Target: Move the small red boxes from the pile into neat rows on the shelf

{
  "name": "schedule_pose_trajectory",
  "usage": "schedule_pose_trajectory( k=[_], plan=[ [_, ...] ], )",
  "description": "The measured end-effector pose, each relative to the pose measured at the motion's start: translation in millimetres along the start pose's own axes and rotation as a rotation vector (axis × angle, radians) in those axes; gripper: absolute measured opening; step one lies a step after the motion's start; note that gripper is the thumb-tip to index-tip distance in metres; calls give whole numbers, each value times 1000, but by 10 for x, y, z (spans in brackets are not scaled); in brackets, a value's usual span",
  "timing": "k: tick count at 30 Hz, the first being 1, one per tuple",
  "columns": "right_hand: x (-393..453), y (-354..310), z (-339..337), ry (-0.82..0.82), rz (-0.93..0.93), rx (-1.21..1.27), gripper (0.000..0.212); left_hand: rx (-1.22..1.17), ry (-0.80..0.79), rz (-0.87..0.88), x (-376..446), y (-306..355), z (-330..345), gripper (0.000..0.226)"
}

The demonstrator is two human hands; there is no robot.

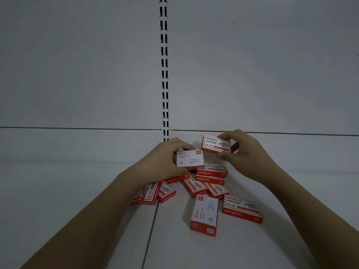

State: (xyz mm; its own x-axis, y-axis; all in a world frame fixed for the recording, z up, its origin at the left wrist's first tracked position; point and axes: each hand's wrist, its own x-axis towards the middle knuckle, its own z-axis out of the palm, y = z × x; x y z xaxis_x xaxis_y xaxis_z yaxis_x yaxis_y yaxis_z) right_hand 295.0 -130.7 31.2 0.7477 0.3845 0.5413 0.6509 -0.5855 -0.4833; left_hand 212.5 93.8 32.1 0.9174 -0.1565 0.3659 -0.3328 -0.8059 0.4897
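Both bare forearms reach forward over the white shelf [77, 191], converging above the pile of small red boxes [202, 183]. The left hand [165, 158] is curled around a paper-clip box [190, 159], fingers over its far edge and thumb under the near one, the white printed face tilted toward the camera. The right hand [244, 152] pinches a staple box [216, 144] by its right end — fingers on the top edge, thumb beneath — and holds it raised just beside the back panel [252, 65], slightly higher than the other box and close to it without clearly touching. The boxes are flat cardboard rectangles with sharp corners, red sides and white label faces; the pile below lies jumbled, some boxes stacked flat, others leaning or angled across their neighbours. Two lie apart in front of it: another paper-clip box [204, 214] lengthwise toward the camera and a staple box marked 24/6 [242, 209] to its right, near each other. The shelf is smooth matte metal, with a seam [153, 220] running toward the camera under the left wrist. A slotted upright [164, 65] divides the back panel — bare shelf stretches wide to either side of the pile.
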Motion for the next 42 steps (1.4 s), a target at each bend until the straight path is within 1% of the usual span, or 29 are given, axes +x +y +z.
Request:
schedule_pose_trajectory(
  k=[7, 12, 15, 20, 23, 24, 27, 32, 38, 42],
  plan=[
    [8, 38, 10, -35, 28, 20, 41, -1, 6, -19, 11, -3, 36, 58],
    [5, 48, 3, -23, 41, 29, 46, 11, 64, -39, 33, -19, 4, 57],
    [-20, 39, -8, -17, 64, 19, 43, 14, 128, -40, 53, -59, -46, 57],
    [-69, -36, -109, 27, 98, 84, 39, -107, 219, -55, 26, 14, -91, 56],
    [-129, -62, -265, 29, 110, 99, 39, -300, 233, -104, -2, 163, -54, 54],
    [-174, -55, -350, 22, 118, 109, 39, -353, 224, -117, 6, 229, -50, 53],
    [-338, 14, -700, 9, 144, 140, 39, -405, 196, -102, 91, 470, -66, 50],
    [-654, 239, -1435, 71, 211, 135, 36, -500, 145, -102, 276, 1082, 63, 53],
    [-1209, 538, -2447, 142, 241, 84, 35, -511, 65, -29, 423, 2031, 505, 44],
    [-1732, 756, -3264, 180, 255, 25, 34, -506, 9, 13, 492, 2864, 912, 45]
  ],
)
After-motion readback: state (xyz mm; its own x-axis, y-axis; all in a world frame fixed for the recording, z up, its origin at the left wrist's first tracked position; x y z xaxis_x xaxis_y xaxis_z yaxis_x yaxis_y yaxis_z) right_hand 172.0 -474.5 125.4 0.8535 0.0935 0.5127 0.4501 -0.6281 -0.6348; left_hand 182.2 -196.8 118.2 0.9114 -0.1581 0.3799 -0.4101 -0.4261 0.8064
